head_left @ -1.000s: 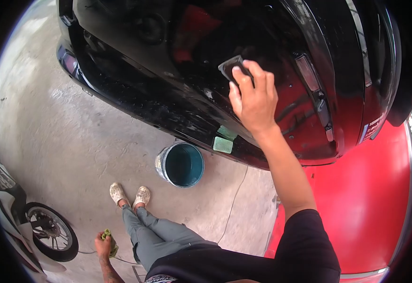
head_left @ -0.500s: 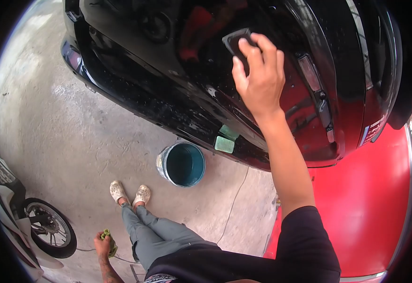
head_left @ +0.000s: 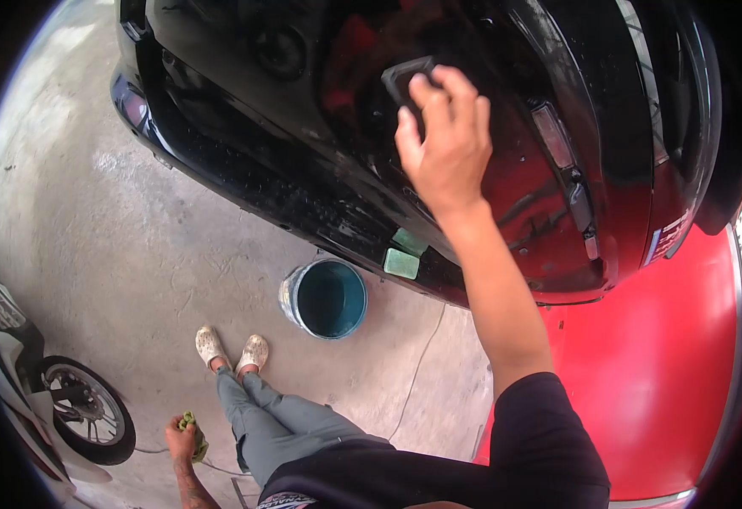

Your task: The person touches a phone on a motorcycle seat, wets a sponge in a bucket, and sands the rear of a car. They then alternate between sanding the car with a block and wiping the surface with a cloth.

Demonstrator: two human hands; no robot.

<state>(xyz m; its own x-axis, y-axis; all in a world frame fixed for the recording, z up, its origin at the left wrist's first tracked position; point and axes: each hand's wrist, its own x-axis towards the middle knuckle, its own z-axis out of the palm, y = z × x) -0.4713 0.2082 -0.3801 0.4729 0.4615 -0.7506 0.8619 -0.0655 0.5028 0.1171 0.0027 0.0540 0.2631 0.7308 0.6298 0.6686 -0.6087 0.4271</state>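
Against the glossy black car panel, my right hand grips a dark rectangular pad. The fingers and thumb curl over the pad's near side, and its far edge sticks out beyond them. Low at the left, away from the car, my left hand is closed around a crumpled green cloth. A pale green block rests on the car's bumper below my right forearm, its reflection showing in the paint.
A bucket of dark liquid stands on the concrete floor beside the bumper. At the lower left is a parked motorcycle. A thin cable runs across the floor. A bright red surface lies to the right.
My right hand and the dark pad have slid a little to the left across the black panel. My left hand keeps the green cloth and has barely moved.
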